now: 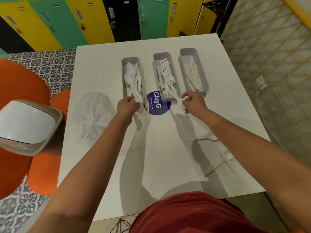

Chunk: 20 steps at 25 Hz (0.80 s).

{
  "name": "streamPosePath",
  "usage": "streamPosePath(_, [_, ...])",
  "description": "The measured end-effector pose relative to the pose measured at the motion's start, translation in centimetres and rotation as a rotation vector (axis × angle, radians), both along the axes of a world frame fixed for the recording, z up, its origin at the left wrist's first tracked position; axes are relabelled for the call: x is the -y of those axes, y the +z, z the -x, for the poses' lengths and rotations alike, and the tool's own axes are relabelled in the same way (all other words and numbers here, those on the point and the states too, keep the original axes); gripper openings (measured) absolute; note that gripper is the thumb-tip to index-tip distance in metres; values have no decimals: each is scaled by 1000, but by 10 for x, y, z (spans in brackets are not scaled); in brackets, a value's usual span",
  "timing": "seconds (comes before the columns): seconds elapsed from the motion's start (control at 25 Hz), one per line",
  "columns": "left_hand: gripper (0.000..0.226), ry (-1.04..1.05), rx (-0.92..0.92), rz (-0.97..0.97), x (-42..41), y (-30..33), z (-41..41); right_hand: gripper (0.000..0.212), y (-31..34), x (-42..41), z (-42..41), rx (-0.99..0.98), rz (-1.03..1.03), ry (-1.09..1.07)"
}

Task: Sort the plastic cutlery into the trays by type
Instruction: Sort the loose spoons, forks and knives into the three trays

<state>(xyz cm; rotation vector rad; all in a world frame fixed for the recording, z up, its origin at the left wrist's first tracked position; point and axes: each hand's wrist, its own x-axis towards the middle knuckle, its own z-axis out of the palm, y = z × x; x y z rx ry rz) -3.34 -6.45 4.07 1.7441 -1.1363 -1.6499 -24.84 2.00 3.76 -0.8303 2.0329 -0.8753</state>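
Head view | three trays on bench (168, 148) hold spoons (133, 76), forks (165, 76), knives (193, 74) | left hand (127, 105) pinches a spoon handle at spoon tray, right hand (193, 103) holds white cutlery, type unclear | few pieces left near right edge (226, 156), sorting nearly done

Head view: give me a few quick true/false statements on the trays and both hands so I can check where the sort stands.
1. Three trays stand side by side on the table. True.
2. The middle tray holds spoons. False: it holds forks; the spoons lie in the left tray.
3. The left hand holds white cutlery at the left tray's near end. True.
4. The right hand is empty. False: it grips white cutlery pieces.
5. The round purple sticker lies under the right tray. False: it lies between the left and middle trays.
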Motion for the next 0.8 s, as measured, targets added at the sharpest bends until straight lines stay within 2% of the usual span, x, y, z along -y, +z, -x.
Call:
streamPosePath(0.12, [40, 15, 81, 84, 13, 0, 0, 21, -2, 21, -2, 45, 63, -69])
streamPosePath(0.36, [38, -3, 196, 155, 51, -2, 7, 19, -3, 61, 1, 19, 57, -68])
streamPosePath(0.52, [29, -27, 210, 219, 68, 5, 21, 19, 1, 84, 4, 70, 107, -101])
streamPosePath(0.64, [35, -51, 259, 286, 73, 5, 25, 33, 0, 93, 7, 99, 97, -24])
streamPosePath(0.72, [39, -48, 259, 262, 69, -2, 21, 44, -5, 91, 7, 76, 49, 52])
streamPosePath(0.8, [38, -54, 227, 221, 60, -14, 12, 45, -11, 82, 7, 19, 54, 60])
